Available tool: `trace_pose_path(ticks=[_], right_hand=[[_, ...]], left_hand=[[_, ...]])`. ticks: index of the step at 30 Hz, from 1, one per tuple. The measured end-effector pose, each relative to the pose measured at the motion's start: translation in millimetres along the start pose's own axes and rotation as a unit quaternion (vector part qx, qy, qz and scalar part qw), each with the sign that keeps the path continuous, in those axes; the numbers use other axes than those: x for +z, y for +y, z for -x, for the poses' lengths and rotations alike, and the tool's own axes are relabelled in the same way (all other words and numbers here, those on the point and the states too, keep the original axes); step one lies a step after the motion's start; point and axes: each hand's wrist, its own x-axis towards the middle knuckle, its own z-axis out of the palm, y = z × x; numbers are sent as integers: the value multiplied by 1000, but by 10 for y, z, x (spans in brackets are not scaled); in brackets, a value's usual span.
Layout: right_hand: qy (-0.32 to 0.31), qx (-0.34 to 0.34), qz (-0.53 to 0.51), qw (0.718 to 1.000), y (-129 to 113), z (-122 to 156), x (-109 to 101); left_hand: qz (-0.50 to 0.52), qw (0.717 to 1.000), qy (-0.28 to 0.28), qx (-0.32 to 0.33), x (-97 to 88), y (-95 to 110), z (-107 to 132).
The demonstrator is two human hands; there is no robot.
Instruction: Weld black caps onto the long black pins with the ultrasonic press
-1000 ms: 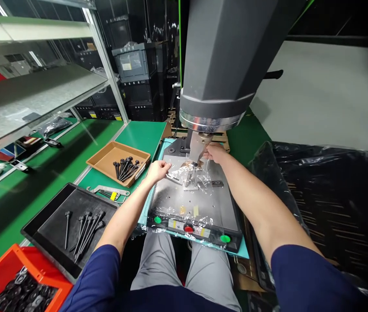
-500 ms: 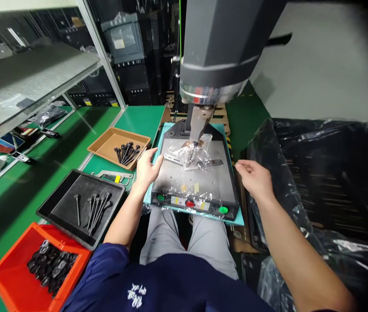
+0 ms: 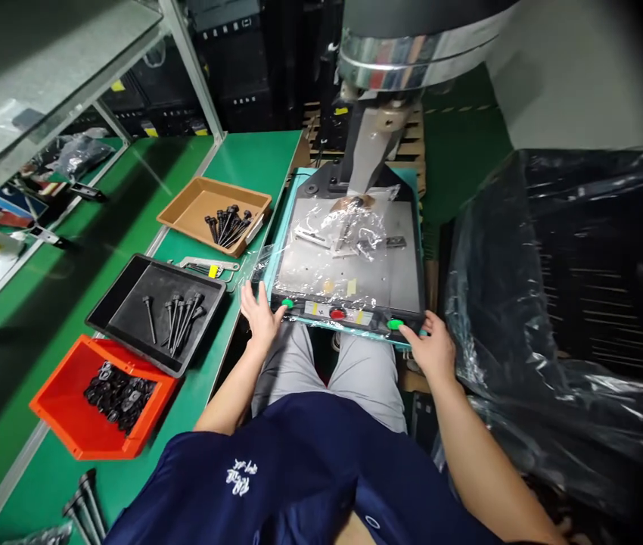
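Note:
My left hand (image 3: 261, 316) is at the front left corner of the machine base (image 3: 304, 281), fingers spread, its thumb at the left green button (image 3: 287, 303). At the front right corner is my right hand (image 3: 432, 347), its thumb at the right green button (image 3: 395, 324) and its fingers along the base's edge. Neither hand holds anything. Between the two green buttons sits a red button (image 3: 337, 313). Clear plastic film covers part of the metal plate and the fixture (image 3: 349, 227), above which the machine's head (image 3: 412, 57) hangs.
Left of the machine, a brown tray (image 3: 185, 204) and a black tray (image 3: 122, 303) hold black long-stemmed parts. An orange bin (image 3: 63, 401) contains small black parts. Hand tools (image 3: 211, 266) lie between trays and machine. Black plastic sheeting (image 3: 503, 250) stands on the right.
Both hands have come down and inward from the sides of the machine base to its front corners, thumbs at the green buttons. The camera view has tilted further down.

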Motion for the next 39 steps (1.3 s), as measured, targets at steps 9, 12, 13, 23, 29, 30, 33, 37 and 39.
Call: trace_pose_path(ticks=[9, 12, 13, 23, 29, 30, 33, 37, 39], right_hand=[[18, -11, 27, 999, 76, -32, 83], [14, -11, 25, 1000, 89, -43, 103], [13, -11, 26, 1000, 89, -42, 105], [-29, 31, -63, 997, 164, -16, 118], [-32, 86, -151, 984, 178, 27, 94], [-33, 89, -155, 983, 171, 38, 84], [-28, 94, -154, 983, 127, 63, 36], [13, 59, -142, 988, -52, 35, -76], [34, 18, -146, 989, -218, -23, -125]], left_hand=[[-14, 999, 10, 28, 154, -43, -133], [-12, 1000, 9, 28, 155, -47, -154], [-11, 1000, 6, 29, 151, -44, -158], [20, 999, -1, 26, 136, -18, -131], [31, 999, -5, 20, 144, -23, -128], [31, 999, -5, 21, 149, -32, -127], [32, 999, -7, 25, 161, -69, -114], [57, 997, 12, 44, 95, -75, -99], [87, 993, 39, 66, -2, -27, -129]])
